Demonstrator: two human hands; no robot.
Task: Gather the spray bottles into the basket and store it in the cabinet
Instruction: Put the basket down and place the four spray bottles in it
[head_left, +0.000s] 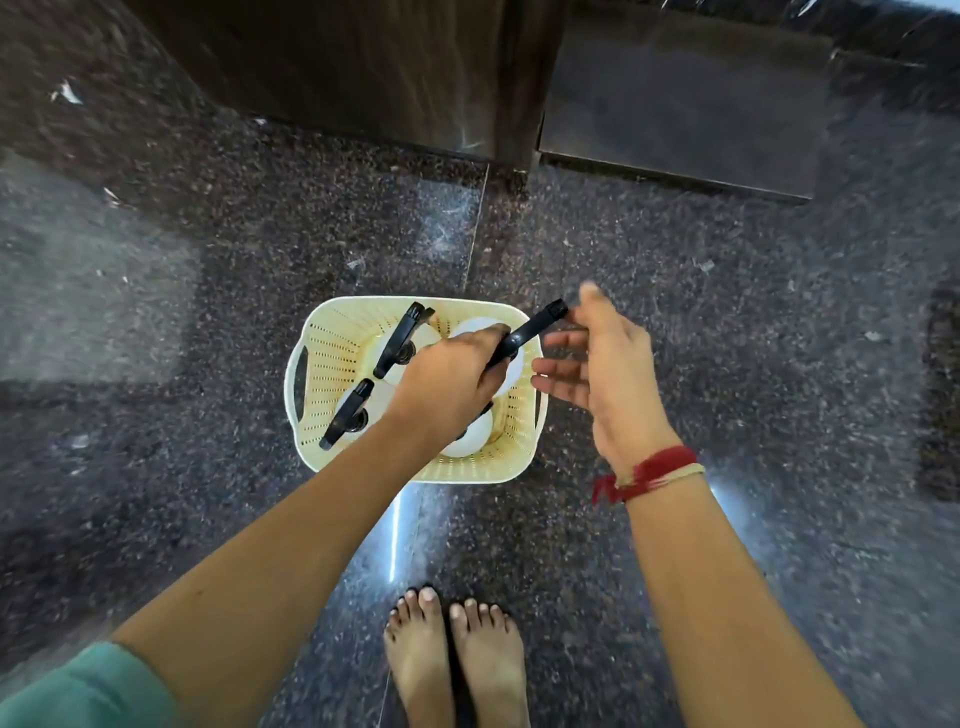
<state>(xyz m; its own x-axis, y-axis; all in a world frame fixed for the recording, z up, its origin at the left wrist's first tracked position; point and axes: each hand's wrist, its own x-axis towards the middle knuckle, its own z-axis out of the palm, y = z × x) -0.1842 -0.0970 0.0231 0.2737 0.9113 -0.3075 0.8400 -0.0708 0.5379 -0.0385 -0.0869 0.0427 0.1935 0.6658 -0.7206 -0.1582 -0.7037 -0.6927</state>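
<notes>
A cream perforated plastic basket (332, 343) stands on the dark granite floor. Inside it are white spray bottles with black trigger heads: one at the back (397, 338), one at the front left (347, 413), and a white body (470, 439) partly under my left arm. My left hand (447, 384) is over the basket, shut on the black trigger head of another spray bottle (535, 325), whose nozzle points right past the rim. My right hand (597, 369) hovers just right of the basket, fingers apart, holding nothing, its thumb near the nozzle tip.
A dark wooden cabinet (363, 67) rises behind the basket, with a grey panel (675, 104) at the upper right. My bare feet (452, 660) stand at the bottom centre. A red thread band (649, 470) circles my right wrist.
</notes>
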